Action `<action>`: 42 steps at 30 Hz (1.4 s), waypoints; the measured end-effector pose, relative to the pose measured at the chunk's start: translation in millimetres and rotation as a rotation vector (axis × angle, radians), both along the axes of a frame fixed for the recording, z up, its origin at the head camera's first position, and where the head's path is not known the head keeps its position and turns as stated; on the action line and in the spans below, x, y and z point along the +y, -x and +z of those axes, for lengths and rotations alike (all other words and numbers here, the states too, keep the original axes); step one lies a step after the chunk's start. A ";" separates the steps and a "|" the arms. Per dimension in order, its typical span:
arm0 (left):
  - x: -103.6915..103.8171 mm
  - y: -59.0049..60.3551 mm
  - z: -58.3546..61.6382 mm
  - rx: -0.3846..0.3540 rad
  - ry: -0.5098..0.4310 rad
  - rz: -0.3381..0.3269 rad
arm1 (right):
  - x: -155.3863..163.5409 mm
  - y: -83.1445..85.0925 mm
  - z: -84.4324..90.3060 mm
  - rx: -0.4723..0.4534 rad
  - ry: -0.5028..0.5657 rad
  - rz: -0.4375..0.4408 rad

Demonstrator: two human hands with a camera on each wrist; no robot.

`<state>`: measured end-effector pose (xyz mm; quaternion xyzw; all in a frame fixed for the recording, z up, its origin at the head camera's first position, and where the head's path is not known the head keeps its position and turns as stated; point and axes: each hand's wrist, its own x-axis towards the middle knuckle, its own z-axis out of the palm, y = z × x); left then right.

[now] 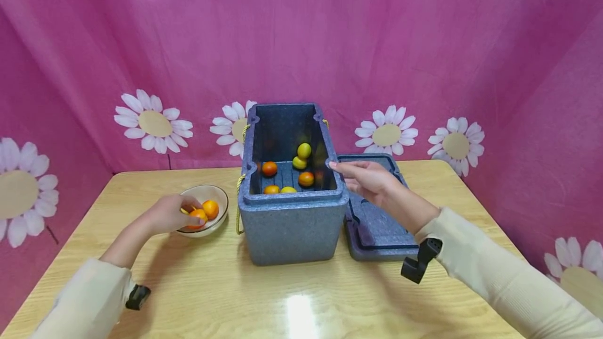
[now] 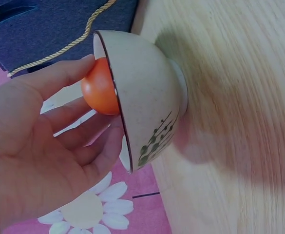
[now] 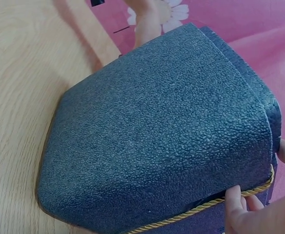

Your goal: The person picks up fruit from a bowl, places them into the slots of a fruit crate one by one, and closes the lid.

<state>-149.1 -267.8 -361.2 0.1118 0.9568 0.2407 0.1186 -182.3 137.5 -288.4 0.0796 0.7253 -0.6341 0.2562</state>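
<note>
My left hand (image 1: 169, 215) reaches into a speckled ceramic bowl (image 2: 147, 92) left of the box, thumb and fingers pinching a smooth, round orange fruit (image 2: 97, 90) at its rim. Another orange fruit (image 1: 210, 209) lies beside it in the bowl. My right hand (image 1: 369, 178) grips the right wall of a dark grey foam box (image 1: 294, 234), thumb on the rim and fingers outside by the yellow rope handle (image 3: 200, 207). Inside the open box are several fruits, among them a red-orange one (image 1: 269, 168) and a yellow one (image 1: 304, 150).
The grooved box lid (image 1: 383, 224) lies flat on the wooden table (image 1: 221, 292), right of the box and partly under my right forearm. Behind the table hangs a pink curtain (image 1: 292, 30) with white flowers. A second rope handle (image 1: 238, 208) hangs on the box's left side.
</note>
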 end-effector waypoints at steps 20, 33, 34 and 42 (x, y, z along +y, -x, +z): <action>4.0 -1.0 17.1 0.025 -0.088 -0.017 | -0.9 -0.2 -2.2 0.007 0.040 0.004; 13.0 1.3 24.4 0.004 -0.079 -0.026 | -0.5 0.1 -4.9 0.013 0.047 -0.005; 13.0 1.4 24.8 0.000 -0.076 -0.027 | -0.5 0.4 -5.0 0.011 0.043 -0.006; 10.0 0.5 34.9 -0.004 -0.083 -0.029 | 0.1 1.1 -4.7 0.008 0.026 0.002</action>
